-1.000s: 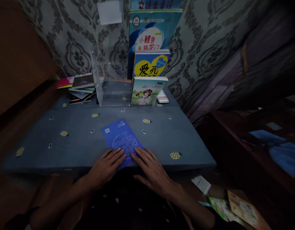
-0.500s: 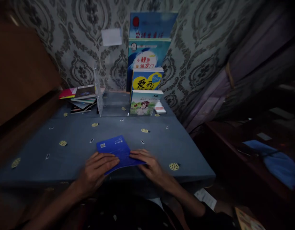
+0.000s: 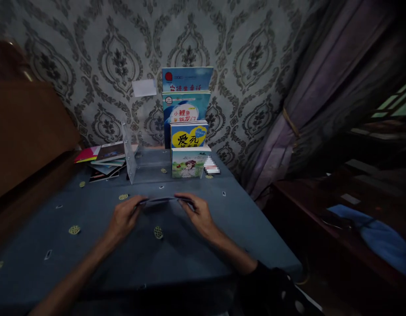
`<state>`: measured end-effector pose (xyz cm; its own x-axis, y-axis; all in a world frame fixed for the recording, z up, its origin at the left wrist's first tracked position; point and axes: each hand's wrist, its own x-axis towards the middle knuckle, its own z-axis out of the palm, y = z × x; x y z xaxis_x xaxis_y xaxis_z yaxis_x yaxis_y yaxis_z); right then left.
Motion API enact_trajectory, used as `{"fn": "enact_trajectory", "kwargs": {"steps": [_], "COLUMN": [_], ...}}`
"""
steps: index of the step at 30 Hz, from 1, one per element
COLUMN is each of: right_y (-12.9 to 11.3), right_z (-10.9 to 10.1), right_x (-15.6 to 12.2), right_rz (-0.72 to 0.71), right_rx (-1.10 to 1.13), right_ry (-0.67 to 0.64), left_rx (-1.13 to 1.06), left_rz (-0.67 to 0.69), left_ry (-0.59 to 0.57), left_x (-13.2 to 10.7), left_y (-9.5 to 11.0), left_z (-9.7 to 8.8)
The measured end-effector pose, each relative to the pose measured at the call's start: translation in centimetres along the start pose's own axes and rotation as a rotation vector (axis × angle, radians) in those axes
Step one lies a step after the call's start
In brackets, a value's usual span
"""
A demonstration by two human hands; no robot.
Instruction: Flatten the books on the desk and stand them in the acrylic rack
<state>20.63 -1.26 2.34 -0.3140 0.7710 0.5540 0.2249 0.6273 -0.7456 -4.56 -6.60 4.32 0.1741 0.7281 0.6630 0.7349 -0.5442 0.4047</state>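
Observation:
A thin blue booklet (image 3: 161, 199) is held edge-on above the table, so only its narrow edge shows. My left hand (image 3: 125, 215) pinches its left end, and my right hand (image 3: 198, 213) grips the right end between thumb and fingers. Beyond it, several picture books stand in steps, tallest at the back; the front one is a small green book (image 3: 189, 164) with a drawn figure. A yellow and blue book (image 3: 189, 136) stands right behind that. Left of them rises the clear side panel (image 3: 128, 153) of a book rack.
A loose pile of books (image 3: 107, 153) lies left of the rack. The table (image 3: 150, 263) has a dark blue cloth with pineapple prints. Patterned wallpaper is behind, a tied curtain (image 3: 285, 127) at right, and a dark red surface with a blue cloth (image 3: 371, 232) beyond.
Both hands have lifted the booklet off the table and moved it forward towards the rack. It has turned from cover-up to edge-on. The camera view has tilted up.

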Motion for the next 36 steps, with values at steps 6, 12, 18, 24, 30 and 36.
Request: {"fn": "enact_trajectory", "kwargs": {"steps": [6, 12, 18, 24, 30, 36], "right_y": [2.3, 4.2, 6.2, 8.3, 8.6, 9.6], "right_z": [-3.6, -7.5, -8.6, -8.4, -8.8, -8.7], "right_x": [4.6, 9.0, 10.3, 10.7, 10.9, 10.6], "right_rz": [-0.068, -0.177, -0.2, -0.193, -0.208, -0.186], "right_rx": [-0.153, -0.281, -0.304, -0.249, -0.233, -0.24], "right_ry": [0.172, 0.227, 0.202, 0.191, 0.194, 0.164], "left_rx": [-0.135, -0.161, 0.099, 0.087, 0.002, -0.003], "left_rz": [-0.006, -0.007, 0.029, 0.057, 0.101, 0.091], "left_ry": [0.114, 0.131, 0.121, 0.125, 0.182, 0.138], "left_x": [8.2, 14.3, 15.0, 14.8, 15.1, 14.6], "left_y": [0.4, -0.8, -1.9, -2.4, -2.6, -3.4], "left_z": [3.8, 7.5, 9.5, 10.4, 10.9, 11.9]}}
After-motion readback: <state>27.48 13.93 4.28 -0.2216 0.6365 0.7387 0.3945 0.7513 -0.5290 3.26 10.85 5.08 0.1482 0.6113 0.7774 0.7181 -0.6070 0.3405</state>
